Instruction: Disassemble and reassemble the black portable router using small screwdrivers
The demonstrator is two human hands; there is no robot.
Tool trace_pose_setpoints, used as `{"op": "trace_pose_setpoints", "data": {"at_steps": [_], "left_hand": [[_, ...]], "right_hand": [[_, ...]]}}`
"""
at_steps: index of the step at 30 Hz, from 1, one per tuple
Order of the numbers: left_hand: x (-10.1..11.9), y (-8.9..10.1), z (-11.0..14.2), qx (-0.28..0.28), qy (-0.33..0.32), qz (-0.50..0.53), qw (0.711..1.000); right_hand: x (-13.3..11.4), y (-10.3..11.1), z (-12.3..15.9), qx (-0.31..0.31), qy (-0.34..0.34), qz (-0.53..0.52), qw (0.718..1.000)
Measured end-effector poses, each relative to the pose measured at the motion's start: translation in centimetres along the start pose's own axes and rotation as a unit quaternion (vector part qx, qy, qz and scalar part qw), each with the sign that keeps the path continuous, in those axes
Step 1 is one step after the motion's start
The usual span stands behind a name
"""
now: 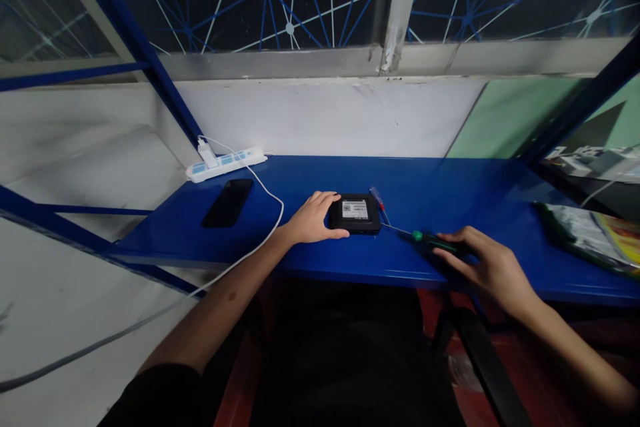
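Observation:
A small black box-shaped device (356,213) with a white label on top lies on the blue shelf (310,253). My left hand (313,217) grips its left side, thumb along the front edge and fingers over the top. My right hand (487,263) rests on the shelf to the right, fingers closed round the green and black handle of a screwdriver (425,239). The screwdriver's thin metal shaft points left toward the device. A second screwdriver (377,199) with a blue and red handle lies just behind the device's right corner.
A black phone (228,203) lies flat at the left of the shelf. Behind it sits a white power strip (226,163) with a charger and a white cable (260,240) trailing off the front edge. A crumpled plastic bag (590,233) lies at far right. Blue frame bars slant at both sides.

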State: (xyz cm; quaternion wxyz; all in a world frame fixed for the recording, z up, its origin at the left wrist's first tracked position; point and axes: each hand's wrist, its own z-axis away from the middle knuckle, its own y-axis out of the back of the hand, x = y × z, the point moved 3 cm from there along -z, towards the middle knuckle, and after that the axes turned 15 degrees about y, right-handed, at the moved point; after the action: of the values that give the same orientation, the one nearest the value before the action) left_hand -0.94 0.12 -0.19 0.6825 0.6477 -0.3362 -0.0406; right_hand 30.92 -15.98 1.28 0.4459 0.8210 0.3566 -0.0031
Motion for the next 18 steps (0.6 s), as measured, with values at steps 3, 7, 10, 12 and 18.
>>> {"op": "trace_pose_setpoints", "data": {"at_steps": [3, 7, 10, 12, 18], "left_hand": [[0.1, 0.1, 0.0, 0.001, -0.003, 0.005, 1.0], [0.1, 0.1, 0.0, 0.004, -0.006, 0.013, 1.0], [0.1, 0.0, 0.0, 0.006, -0.002, 0.019, 1.0], [0.0, 0.0, 0.0, 0.006, 0.004, 0.021, 1.0], [-0.1, -0.1, 0.0, 0.001, 0.011, 0.023, 1.0]], "right_hand": [[-0.9, 0.2, -0.5, -0.002, 0.024, 0.011, 1.0], [-1.4, 0.4, -1.4, -0.022, 0.046, 0.017, 0.999], [-1.3, 0.6, -1.8, -0.038, 0.053, 0.015, 0.998], [-1.0, 0.7, -1.9, -0.05, 0.055, 0.01, 0.997], [0.0, 1.0, -2.3, -0.085, 0.066, -0.003, 0.994]]}}
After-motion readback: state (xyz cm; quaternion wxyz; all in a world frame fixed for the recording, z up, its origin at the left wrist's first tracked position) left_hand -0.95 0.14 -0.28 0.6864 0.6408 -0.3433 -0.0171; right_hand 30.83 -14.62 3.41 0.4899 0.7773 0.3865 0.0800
